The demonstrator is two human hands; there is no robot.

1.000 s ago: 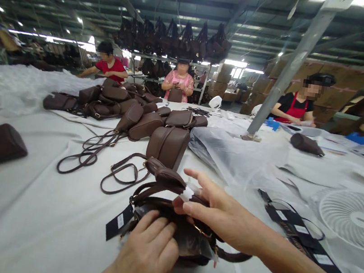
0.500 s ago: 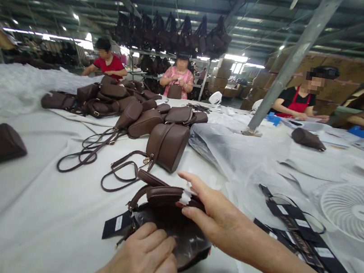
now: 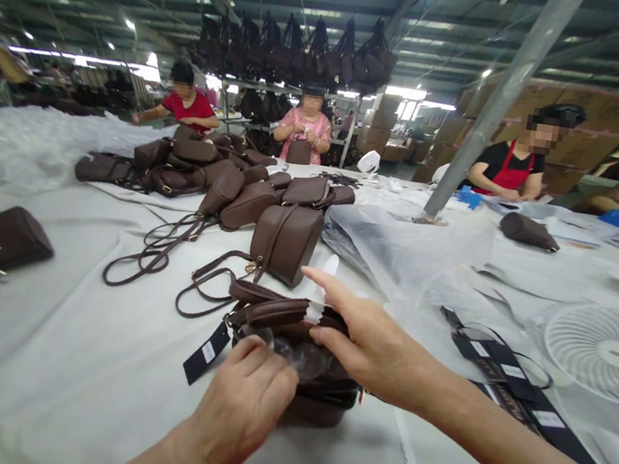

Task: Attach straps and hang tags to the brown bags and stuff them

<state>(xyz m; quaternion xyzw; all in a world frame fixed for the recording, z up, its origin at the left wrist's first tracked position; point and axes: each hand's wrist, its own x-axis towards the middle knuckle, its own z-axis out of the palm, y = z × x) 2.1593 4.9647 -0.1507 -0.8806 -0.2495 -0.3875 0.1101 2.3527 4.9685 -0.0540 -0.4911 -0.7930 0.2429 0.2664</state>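
Observation:
A dark brown handbag (image 3: 318,410) sits in front of me with its mouth open. My left hand (image 3: 246,401) is closed at the near side of the mouth, on crinkled clear plastic (image 3: 296,356) that bulges out of the bag. With thumb and fingers on either side, my right hand (image 3: 369,334) grips the far rim. Beside its fingertips a white strip (image 3: 314,312) wraps over that rim. A black tag (image 3: 208,353) hangs from the bag's left end. Behind it stands another brown handbag (image 3: 288,243) with a looped strap.
Several brown bags (image 3: 197,161) are piled farther back; another bag (image 3: 6,241) lies at left. On the right are black tags (image 3: 519,384), a white fan (image 3: 611,351) and a plastic sheet (image 3: 399,257). A slanted metal pole (image 3: 495,112) rises from the table. Co-workers sit across.
My left hand has drawn back out of the handbag's mouth, and the clear plastic now bulges up at the opening. The bag has tipped more upright, showing its lower front. My right hand stays at the rim.

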